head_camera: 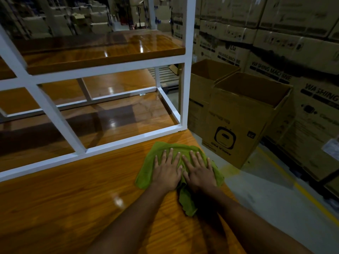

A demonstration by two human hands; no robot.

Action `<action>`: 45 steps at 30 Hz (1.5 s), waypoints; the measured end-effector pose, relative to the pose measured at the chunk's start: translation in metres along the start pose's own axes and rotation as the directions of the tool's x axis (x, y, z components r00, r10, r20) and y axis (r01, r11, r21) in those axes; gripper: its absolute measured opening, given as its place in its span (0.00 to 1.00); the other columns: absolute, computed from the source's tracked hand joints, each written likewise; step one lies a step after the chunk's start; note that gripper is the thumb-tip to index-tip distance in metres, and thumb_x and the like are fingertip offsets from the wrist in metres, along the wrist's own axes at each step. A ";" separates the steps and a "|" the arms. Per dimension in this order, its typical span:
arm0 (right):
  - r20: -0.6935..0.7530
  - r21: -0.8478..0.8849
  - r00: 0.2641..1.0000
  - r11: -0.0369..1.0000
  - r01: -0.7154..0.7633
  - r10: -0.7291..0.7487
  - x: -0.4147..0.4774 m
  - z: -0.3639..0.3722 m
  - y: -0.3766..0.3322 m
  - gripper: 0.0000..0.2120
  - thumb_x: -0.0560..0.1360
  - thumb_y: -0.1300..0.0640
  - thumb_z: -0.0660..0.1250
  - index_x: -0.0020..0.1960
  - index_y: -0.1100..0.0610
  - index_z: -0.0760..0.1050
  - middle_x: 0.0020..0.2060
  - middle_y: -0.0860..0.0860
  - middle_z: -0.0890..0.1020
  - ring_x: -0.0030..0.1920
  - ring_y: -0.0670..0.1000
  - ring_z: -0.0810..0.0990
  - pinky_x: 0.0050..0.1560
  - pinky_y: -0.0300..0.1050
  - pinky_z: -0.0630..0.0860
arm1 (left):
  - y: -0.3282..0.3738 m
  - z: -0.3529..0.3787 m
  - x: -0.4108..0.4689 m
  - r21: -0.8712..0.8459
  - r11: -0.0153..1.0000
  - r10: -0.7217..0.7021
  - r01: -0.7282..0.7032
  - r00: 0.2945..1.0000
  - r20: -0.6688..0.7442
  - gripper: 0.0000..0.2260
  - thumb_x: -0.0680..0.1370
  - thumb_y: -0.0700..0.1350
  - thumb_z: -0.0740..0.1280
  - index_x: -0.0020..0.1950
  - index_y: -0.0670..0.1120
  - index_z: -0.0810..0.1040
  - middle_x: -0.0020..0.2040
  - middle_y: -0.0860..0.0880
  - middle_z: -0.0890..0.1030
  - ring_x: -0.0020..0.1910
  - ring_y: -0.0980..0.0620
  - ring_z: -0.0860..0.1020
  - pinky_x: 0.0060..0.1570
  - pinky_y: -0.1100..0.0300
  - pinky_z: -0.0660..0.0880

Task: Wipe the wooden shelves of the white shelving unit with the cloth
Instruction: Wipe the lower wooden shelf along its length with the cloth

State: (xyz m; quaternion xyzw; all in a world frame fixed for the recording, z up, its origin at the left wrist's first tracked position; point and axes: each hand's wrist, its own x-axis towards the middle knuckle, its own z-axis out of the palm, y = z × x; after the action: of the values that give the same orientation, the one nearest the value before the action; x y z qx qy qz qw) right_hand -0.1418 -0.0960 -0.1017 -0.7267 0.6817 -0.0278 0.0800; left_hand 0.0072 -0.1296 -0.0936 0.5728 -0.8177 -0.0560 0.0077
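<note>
A green cloth (146, 171) lies flat on the glossy wooden surface (73, 198) in front of me, near its right edge. My left hand (167, 170) and my right hand (199, 171) press side by side on the cloth, palms down and fingers spread. The white shelving unit (187, 88) stands on the same surface just beyond the cloth. Its upper wooden shelf (102, 50) and lower wooden shelf (113, 114) are bare and shiny.
Two open cardboard boxes (244, 114) stand on the floor right of the surface. Stacked washing-machine cartons (275, 43) form a wall behind them. A yellow floor line (293, 182) runs along the grey floor at right.
</note>
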 end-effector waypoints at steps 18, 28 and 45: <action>0.014 0.048 1.000 0.999 -0.002 0.001 0.091 -0.009 0.011 0.28 0.82 0.44 0.42 0.80 0.48 0.40 0.80 0.52 0.41 0.79 0.52 0.37 0.76 0.63 0.41 | -0.014 -0.007 0.089 -0.038 0.999 0.038 -0.038 0.999 0.000 0.24 0.84 0.54 0.44 0.80 0.52 0.47 0.81 0.51 0.47 0.79 0.49 0.46 0.76 0.42 0.48; 0.052 -0.028 0.997 0.998 0.059 -0.058 0.109 -0.012 -0.009 0.28 0.83 0.43 0.41 0.81 0.50 0.43 0.80 0.55 0.42 0.79 0.56 0.37 0.76 0.63 0.37 | -0.030 -0.009 0.075 -0.099 0.992 -0.080 0.078 0.997 -0.012 0.24 0.84 0.54 0.44 0.80 0.53 0.50 0.81 0.54 0.49 0.79 0.52 0.46 0.75 0.43 0.49; -0.007 -0.024 0.999 0.999 -0.041 0.041 0.110 -0.001 -0.037 0.30 0.82 0.41 0.41 0.81 0.50 0.42 0.80 0.52 0.42 0.79 0.54 0.38 0.76 0.62 0.39 | -0.057 -0.008 0.059 -0.103 0.994 -0.044 0.041 0.999 -0.026 0.24 0.83 0.55 0.45 0.80 0.55 0.48 0.81 0.54 0.49 0.79 0.51 0.48 0.75 0.41 0.48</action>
State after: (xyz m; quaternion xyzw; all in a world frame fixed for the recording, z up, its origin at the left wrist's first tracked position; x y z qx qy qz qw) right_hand -0.0979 -0.2032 -0.1025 -0.7134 0.6970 -0.0201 0.0695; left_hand 0.0414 -0.2045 -0.0949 0.5896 -0.8013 -0.0898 0.0471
